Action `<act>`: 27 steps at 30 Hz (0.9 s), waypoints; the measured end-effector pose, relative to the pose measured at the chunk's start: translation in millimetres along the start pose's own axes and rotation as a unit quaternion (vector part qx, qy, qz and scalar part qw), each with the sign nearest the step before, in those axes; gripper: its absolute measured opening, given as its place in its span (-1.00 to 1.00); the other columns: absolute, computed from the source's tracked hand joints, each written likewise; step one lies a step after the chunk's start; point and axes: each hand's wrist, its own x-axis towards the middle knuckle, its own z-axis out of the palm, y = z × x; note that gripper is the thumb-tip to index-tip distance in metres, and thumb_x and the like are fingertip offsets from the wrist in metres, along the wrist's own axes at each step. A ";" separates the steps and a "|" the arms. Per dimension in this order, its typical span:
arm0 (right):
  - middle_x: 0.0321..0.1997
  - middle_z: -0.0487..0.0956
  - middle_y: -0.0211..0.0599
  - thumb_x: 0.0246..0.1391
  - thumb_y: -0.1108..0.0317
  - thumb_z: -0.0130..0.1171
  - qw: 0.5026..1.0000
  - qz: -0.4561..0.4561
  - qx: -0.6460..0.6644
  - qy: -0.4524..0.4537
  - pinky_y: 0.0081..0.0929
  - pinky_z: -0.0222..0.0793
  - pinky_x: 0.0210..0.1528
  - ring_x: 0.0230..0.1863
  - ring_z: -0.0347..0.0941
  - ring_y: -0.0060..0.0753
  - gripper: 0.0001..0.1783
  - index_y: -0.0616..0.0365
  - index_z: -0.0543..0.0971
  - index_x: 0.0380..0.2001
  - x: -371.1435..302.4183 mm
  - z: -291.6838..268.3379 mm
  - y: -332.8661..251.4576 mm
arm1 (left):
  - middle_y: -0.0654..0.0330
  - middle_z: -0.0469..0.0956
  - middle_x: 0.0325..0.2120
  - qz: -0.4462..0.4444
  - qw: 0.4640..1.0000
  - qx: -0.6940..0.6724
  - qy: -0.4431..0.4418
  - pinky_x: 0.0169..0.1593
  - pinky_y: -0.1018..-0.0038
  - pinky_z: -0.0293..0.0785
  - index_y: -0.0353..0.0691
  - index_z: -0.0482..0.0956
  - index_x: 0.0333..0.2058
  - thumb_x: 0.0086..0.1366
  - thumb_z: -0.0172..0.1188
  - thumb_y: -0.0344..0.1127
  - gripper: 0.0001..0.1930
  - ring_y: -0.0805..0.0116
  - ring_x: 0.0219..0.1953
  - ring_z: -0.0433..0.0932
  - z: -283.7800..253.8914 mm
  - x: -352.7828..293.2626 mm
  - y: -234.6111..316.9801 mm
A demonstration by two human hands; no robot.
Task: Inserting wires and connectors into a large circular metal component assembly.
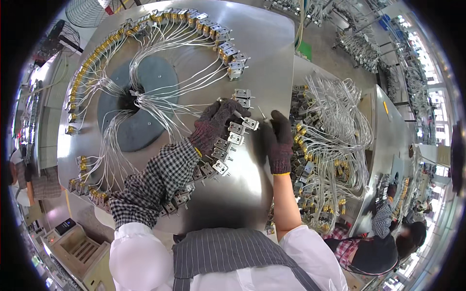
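Note:
My left hand (213, 125), in a dark knitted glove, is closed at the fingertips around a small silvery metal block (250, 123); the fingers partly hide the grip. Facing it from the right, my gloved right hand (279, 144) has its fingers bent around a thin pointed metal rod (262, 113), whose other end is hidden. Similar metal blocks (221, 150) lie in a curved row beside and below my left hand. Two more blocks (242, 98) sit just beyond it. Silvery wires (165, 104) run from a central bundle toward the left hand.
A round grey disc (114, 114) with a dark centre hole lies on the steel table (264, 43). Wired blocks with brass-coloured parts (92, 58) ring it. A heap of wired assemblies (335, 131) lies at the right. Another person (388, 242) is at lower right.

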 end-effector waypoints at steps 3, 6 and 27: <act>-0.14 0.55 -0.30 0.03 0.48 0.19 0.979 0.124 0.160 0.000 -0.43 0.37 0.02 -0.12 0.47 -0.41 -0.61 0.23 0.46 -0.02 -15.0 -10.8 -9.2 | 0.03 0.57 -0.17 0.038 0.999 0.029 0.005 -0.27 0.47 0.60 -0.24 0.46 -0.20 0.43 -0.14 -0.03 -0.63 0.30 -0.15 0.58 -7.6 1.4 -5.7; -0.15 0.57 -0.30 0.03 0.46 0.19 0.974 0.170 0.150 0.001 -0.48 0.37 0.00 -0.12 0.47 -0.43 -0.66 0.24 0.52 -0.08 -26.6 -29.4 -13.3 | 0.05 0.58 -0.19 0.031 0.998 0.047 0.018 -0.28 0.48 0.59 -0.23 0.46 -0.19 0.42 -0.16 0.00 -0.61 0.30 -0.18 0.58 -5.2 -0.9 -0.4; -0.30 0.57 -0.33 0.06 0.40 0.17 0.977 0.161 0.140 -0.010 -0.56 0.39 -0.15 -0.25 0.47 -0.53 -0.75 0.26 0.56 -0.18 -16.2 -24.0 -24.3 | 0.11 0.59 -0.25 0.055 0.998 0.020 -0.007 -0.28 0.49 0.51 -0.16 0.44 -0.19 0.42 -0.14 -0.04 -0.67 0.44 -0.30 0.54 -13.1 8.4 -9.7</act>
